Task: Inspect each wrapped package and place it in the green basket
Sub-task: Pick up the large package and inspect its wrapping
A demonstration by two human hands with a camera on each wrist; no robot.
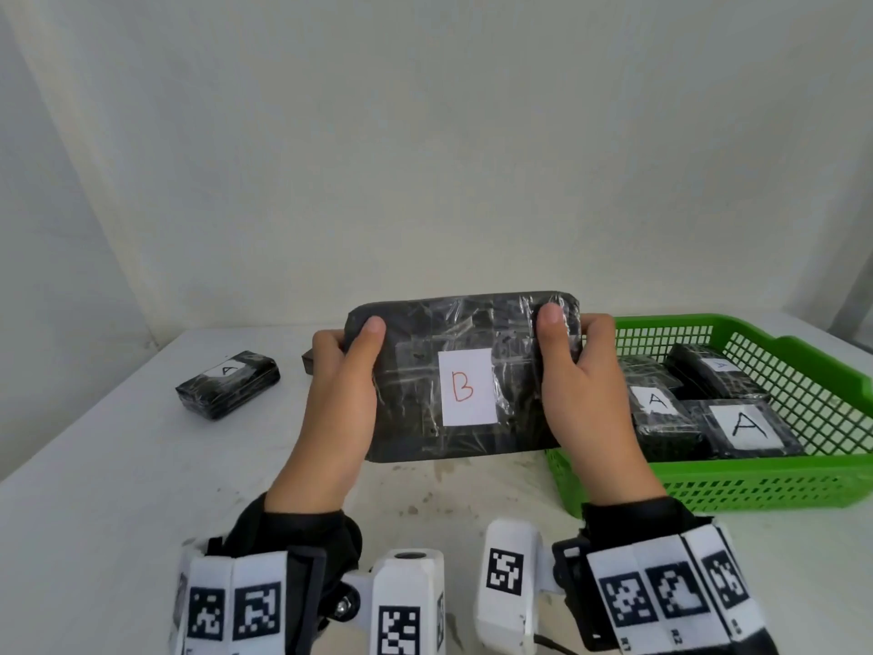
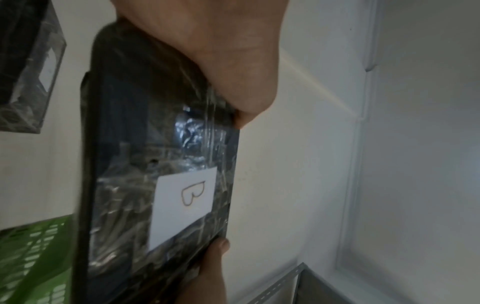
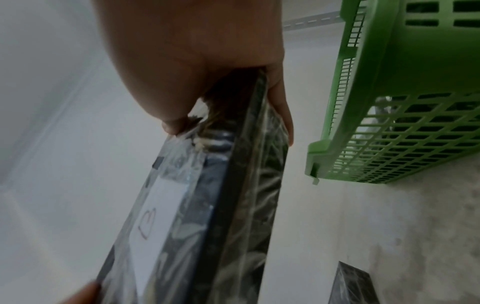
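Observation:
A large flat black package (image 1: 425,394) wrapped in clear film is held upright above the table, its white label with a red B facing me. My left hand (image 1: 347,371) grips its left end, thumb on the front. My right hand (image 1: 574,371) grips its right end the same way. The left wrist view shows the B package (image 2: 145,164) under my left hand (image 2: 221,61); in the right wrist view the same package (image 3: 221,205) hangs from my right hand (image 3: 194,72). The green basket (image 1: 779,479) stands at the right and holds several wrapped packages (image 1: 746,430) labelled A.
A small wrapped package (image 1: 227,384) labelled A lies on the white table (image 1: 118,489) at the left. Another dark package (image 1: 308,360) peeks out behind my left hand. A white wall stands close behind the table. The basket (image 3: 402,123) sits right of the held package.

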